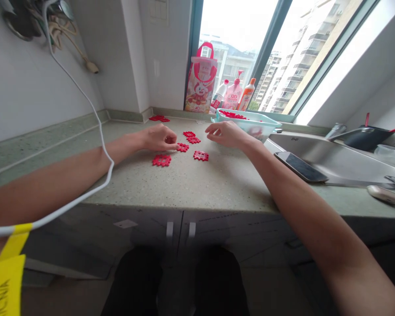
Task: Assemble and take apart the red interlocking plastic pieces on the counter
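Left hand: curled beside red piece, grasp unclear
Right hand: open, near plastic basket
Table: pieces within reach

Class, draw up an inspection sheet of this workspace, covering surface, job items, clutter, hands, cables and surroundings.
Surface: speckled green stone countertop.
Job items: red lattice cut-outs lie loose; more sit in a teal tub.
Clutter: smartphone beside a steel sink.
Hands: left hand nearest a cut-out; right hand open, beside the tub.
Cables: white cable runs down across the left forearm.
Surroundings: window, bottles, printed bag.
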Tool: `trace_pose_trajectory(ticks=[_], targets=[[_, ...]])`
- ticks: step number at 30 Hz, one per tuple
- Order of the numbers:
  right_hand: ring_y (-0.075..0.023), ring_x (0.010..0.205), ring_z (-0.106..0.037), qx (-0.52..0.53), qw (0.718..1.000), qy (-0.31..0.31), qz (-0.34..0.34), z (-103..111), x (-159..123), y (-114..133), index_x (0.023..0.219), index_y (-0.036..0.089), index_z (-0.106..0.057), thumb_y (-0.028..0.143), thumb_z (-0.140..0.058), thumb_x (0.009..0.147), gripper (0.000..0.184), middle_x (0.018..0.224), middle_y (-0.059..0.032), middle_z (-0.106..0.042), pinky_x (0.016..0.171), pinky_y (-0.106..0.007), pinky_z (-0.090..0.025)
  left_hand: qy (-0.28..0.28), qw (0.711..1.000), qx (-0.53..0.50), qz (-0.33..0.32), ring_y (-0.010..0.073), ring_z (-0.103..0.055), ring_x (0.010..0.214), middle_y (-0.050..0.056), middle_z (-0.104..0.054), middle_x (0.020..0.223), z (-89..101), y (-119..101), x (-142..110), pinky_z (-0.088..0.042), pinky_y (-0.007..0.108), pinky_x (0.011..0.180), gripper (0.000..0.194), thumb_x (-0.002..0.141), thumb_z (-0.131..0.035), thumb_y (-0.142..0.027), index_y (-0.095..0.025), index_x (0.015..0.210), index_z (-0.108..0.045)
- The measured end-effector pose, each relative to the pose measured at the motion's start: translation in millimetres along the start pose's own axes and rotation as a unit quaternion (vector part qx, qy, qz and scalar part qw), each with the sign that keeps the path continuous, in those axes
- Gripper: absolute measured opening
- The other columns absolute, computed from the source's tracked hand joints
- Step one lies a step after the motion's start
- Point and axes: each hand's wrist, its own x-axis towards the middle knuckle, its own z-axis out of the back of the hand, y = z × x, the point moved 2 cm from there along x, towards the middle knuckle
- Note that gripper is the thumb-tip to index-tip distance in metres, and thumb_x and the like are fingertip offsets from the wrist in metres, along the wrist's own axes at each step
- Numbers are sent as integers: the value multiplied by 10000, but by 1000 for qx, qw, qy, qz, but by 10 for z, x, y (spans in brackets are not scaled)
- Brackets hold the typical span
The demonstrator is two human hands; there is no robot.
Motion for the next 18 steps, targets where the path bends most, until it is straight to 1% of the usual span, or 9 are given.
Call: trace_pose_trajectory(ticks=[2,5,7,10,12,13,16,18], targets=[[-248,1075,-780,1,999,35,3,-85,4,6,1290,216,-815,334,-689,1017,322,1203,-106,-840,1007,-389,-567,-35,999,18,-7,167,-525,637,21,-643,666,-8,20,8,-327,345,679,353,937,-600,-483,-213,798,-782],[-281,1247,-741,-1,997,73,22,-223,16,37,1382,216,-775,352,-657,1069,360,1375,-144,-791,1113,-425,-539,-64,997,51,1,169,-565,660,19,-690,711,14,50,15,-344,326,691,316,932,-611,-477,-228,852,-788],[-281,1274,-726,-6,993,107,39,-296,25,44,1343,202,-788,335,-611,1099,329,1413,-155,-772,1147,-420,-518,-68,995,70,16,180,-600,697,29,-725,763,46,70,5,-349,320,697,317,937,-619,-491,-234,905,-802],[-266,1206,-744,-17,989,144,42,-341,35,11,1231,194,-812,350,-574,1121,306,1351,-144,-795,1103,-377,-533,-46,995,70,47,208,-646,774,57,-772,863,97,113,-30,-358,321,714,346,949,-639,-525,-239,1010,-824],[-272,1188,-751,-23,990,134,31,-337,39,-20,1196,199,-816,394,-582,1119,315,1324,-141,-803,1087,-372,-539,-23,995,64,71,218,-657,796,66,-782,886,121,157,-57,-354,320,713,371,954,-649,-556,-246,1048,-828],[-278,1203,-750,-23,992,122,27,-336,41,-30,1213,202,-814,404,-589,1116,318,1333,-143,-800,1095,-375,-537,-17,994,63,82,220,-656,796,67,-783,886,133,181,-69,-349,319,709,382,955,-649,-572,-250,1053,-830],[-275,1339,-706,-2,995,89,34,-371,48,-26,1410,219,-749,378,-585,1117,371,1480,-138,-742,1173,-373,-500,-11,992,72,105,216,-645,775,69,-785,892,176,250,-95,-337,320,697,411,951,-647,-616,-253,1009,-832],[-258,1408,-669,3,994,96,44,-427,57,-8,1502,221,-693,351,-562,1127,417,1565,-132,-690,1215,-364,-469,-7,989,85,118,211,-625,738,71,-773,862,215,285,-105,-326,322,687,445,942,-644,-651,-243,915,-818]])
